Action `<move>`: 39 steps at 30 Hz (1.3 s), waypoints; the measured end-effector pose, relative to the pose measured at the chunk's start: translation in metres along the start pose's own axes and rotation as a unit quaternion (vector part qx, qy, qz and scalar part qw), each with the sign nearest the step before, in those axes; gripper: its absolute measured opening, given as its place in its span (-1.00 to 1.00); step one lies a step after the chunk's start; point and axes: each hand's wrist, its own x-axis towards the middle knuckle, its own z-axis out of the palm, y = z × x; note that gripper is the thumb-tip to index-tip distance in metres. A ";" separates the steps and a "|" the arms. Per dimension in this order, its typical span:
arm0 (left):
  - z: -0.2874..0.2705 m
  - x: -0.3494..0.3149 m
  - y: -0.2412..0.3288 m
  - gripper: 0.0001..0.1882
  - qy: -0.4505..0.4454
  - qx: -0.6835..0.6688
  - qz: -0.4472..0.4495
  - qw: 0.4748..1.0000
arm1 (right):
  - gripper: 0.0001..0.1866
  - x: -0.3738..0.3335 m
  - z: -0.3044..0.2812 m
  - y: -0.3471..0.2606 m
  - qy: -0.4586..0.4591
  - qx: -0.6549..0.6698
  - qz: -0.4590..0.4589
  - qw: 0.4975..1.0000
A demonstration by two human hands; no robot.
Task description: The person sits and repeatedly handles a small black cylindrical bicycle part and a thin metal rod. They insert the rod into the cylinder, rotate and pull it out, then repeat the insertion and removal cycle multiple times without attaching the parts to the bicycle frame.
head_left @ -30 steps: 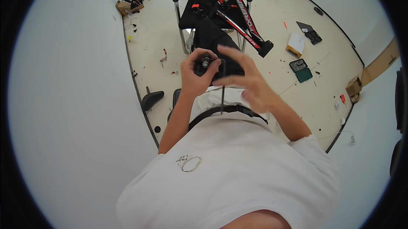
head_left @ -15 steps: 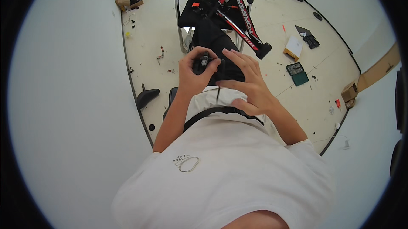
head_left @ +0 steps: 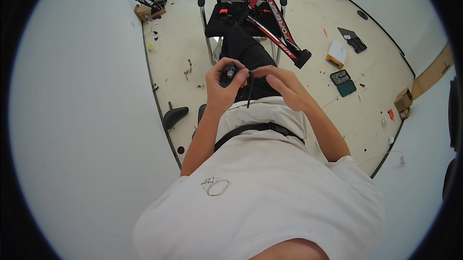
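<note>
My left hand point(head_left: 222, 88) is closed around a small black part with a grey ribbed cylinder point(head_left: 230, 71), held above my lap. Most of that part is hidden by the fingers. A thin dark rod that looks like a hex key point(head_left: 249, 93) hangs down beside the left fingertips; its upper end is hard to make out. My right hand point(head_left: 291, 91) is close by on the right, fingers stretched toward the top of the rod and slightly blurred. Whether its fingertips touch the rod does not show.
Ahead, a red, black and white bicycle frame point(head_left: 282, 31) rests on a black chair point(head_left: 214, 21). A saddle point(head_left: 174, 116) lies at left by the wall. On the right floor are an open green case point(head_left: 345, 88), a black tool case point(head_left: 357, 44) and a cardboard box point(head_left: 403, 100).
My right hand has swung upward from beside the rod, its fingers now pointing left near the rod's top. The left hand keeps its hold. The whole view has shifted slightly.
</note>
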 end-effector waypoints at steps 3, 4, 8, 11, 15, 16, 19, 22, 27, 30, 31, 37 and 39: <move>0.000 -0.001 -0.002 -0.93 -0.002 -0.009 0.012 1.000 | -0.60 -0.004 0.005 0.023 -0.104 0.038 0.051 0.993; 0.000 -0.002 -0.004 -0.93 0.001 -0.008 -0.001 1.000 | -0.59 -0.004 0.007 0.027 -0.165 0.024 0.030 0.986; -0.007 0.002 -0.020 -0.94 0.010 0.013 -0.009 1.000 | -0.36 -0.005 0.013 -0.009 -0.252 0.186 -0.011 0.950; -0.003 -0.004 -0.019 -0.94 -0.018 -0.013 -0.021 1.000 | -0.32 0.013 -0.011 -0.040 -0.159 0.275 -0.051 0.947; 0.005 -0.004 -0.003 -0.93 -0.020 -0.019 -0.015 0.999 | -0.58 0.028 -0.032 0.004 -0.075 0.057 0.172 0.981; 0.000 -0.003 -0.006 -0.93 -0.013 -0.001 -0.014 1.000 | -0.56 0.026 -0.023 0.019 -0.131 0.036 0.211 0.968; -0.007 0.003 -0.023 -0.93 -0.002 -0.001 -0.045 0.999 | -0.47 0.016 -0.007 -0.012 -0.320 0.124 0.031 0.939; 0.001 -0.002 -0.008 -0.93 -0.015 -0.010 -0.025 1.000 | -0.35 0.023 -0.016 -0.035 -0.179 0.255 0.020 0.950; -0.004 0.000 -0.009 -0.93 -0.010 0.035 0.013 0.999 | -0.44 0.022 -0.009 0.013 -0.260 0.043 0.199 0.944; -0.007 -0.002 -0.012 -0.93 -0.007 0.012 -0.013 1.000 | -0.38 0.024 -0.017 -0.008 -0.277 0.200 0.059 0.938; -0.003 0.000 -0.005 -0.94 -0.001 0.002 -0.019 1.000 | -0.34 0.023 -0.017 -0.011 -0.243 0.221 0.073 0.942; -0.010 0.004 -0.019 -0.92 -0.005 0.021 -0.004 1.000 | -0.13 0.018 -0.014 0.026 -0.222 0.169 0.252 0.926; -0.012 0.001 -0.017 -0.92 0.001 -0.023 -0.035 0.999 | -0.06 0.016 -0.015 0.012 -0.365 0.243 0.128 0.890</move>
